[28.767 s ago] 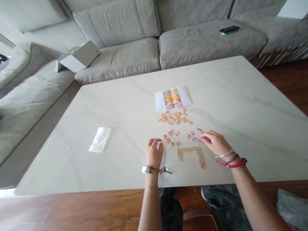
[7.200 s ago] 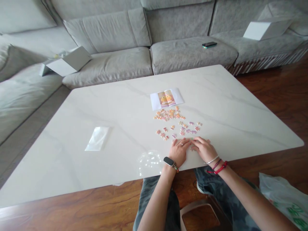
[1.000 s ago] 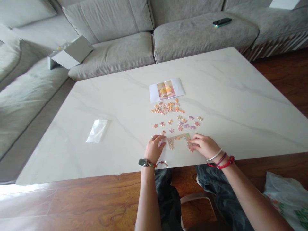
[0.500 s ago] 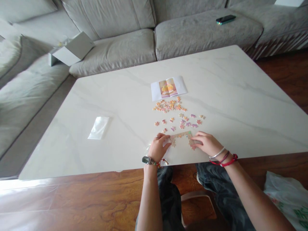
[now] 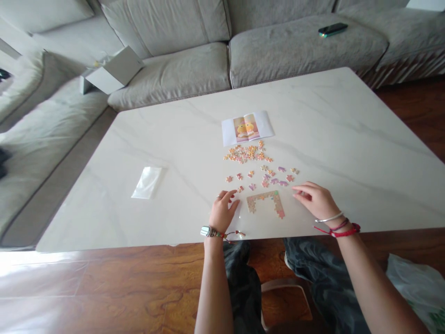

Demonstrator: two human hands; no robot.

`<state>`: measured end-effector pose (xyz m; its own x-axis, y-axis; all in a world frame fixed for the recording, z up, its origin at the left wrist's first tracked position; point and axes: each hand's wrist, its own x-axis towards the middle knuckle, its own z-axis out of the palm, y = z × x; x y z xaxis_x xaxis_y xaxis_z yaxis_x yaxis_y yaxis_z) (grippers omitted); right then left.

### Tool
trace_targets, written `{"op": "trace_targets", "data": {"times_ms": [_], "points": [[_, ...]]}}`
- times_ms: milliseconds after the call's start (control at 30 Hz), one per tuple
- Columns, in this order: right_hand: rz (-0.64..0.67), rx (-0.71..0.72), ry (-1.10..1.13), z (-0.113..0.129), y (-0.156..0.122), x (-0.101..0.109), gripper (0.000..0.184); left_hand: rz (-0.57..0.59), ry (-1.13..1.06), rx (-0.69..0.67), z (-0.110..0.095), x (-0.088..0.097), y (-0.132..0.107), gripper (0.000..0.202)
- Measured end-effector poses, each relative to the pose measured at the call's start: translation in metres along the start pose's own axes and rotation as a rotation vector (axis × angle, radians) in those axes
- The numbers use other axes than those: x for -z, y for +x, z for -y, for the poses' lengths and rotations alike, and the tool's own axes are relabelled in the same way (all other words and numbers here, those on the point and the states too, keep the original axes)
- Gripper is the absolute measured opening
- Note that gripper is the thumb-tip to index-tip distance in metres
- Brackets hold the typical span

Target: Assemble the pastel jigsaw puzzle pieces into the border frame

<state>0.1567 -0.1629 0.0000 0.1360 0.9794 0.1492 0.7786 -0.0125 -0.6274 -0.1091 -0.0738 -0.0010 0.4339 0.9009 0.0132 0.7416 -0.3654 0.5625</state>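
On the white marble table [image 5: 347, 139] lies a partly built jigsaw puzzle section [image 5: 266, 198], an upside-down U of joined pastel pieces. My left hand [image 5: 222, 212] rests just left of it, fingers loosely curled and holding nothing I can see. My right hand [image 5: 313, 200] hovers to the right of the section, fingers apart and empty. Further out lie scattered loose puzzle pieces [image 5: 264, 178], and beyond them a heap of small pieces [image 5: 246, 154]. A printed picture sheet [image 5: 247, 128] of a yellow cartoon figure lies past the heap.
A clear plastic sleeve [image 5: 146, 183] lies on the table's left side. A grey fabric sofa [image 5: 306, 46] wraps around the far sides, with a phone [image 5: 333, 29] and a white box [image 5: 113, 69] on it. A plastic bag [image 5: 415, 290] sits on the wooden floor at lower right.
My right hand has lifted off the assembled section and moved right. My left hand has drawn back slightly from the section's left end. The section stays in place.
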Motion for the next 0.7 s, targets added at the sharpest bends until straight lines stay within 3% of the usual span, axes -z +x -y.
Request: {"op": "trace_targets", "data": {"times_ms": [133,300,467,700], "points": [[-0.119,-0.058,-0.078,-0.016,-0.001,0.011,0.019,-0.120,0.071,0.122,0.010,0.002,0.001,0.023],[-0.227,-0.137,-0.127,-0.033,0.001,0.016,0.019,-0.139,0.098,0.133,0.011,-0.003,0.008,0.023],[-0.230,-0.109,-0.098,-0.029,0.013,0.013,0.018,-0.118,0.093,0.092,0.009,-0.009,0.018,0.023],[-0.137,-0.009,-0.070,-0.024,0.021,0.005,0.017,-0.114,0.079,0.027,0.009,-0.016,0.026,0.024]]}}
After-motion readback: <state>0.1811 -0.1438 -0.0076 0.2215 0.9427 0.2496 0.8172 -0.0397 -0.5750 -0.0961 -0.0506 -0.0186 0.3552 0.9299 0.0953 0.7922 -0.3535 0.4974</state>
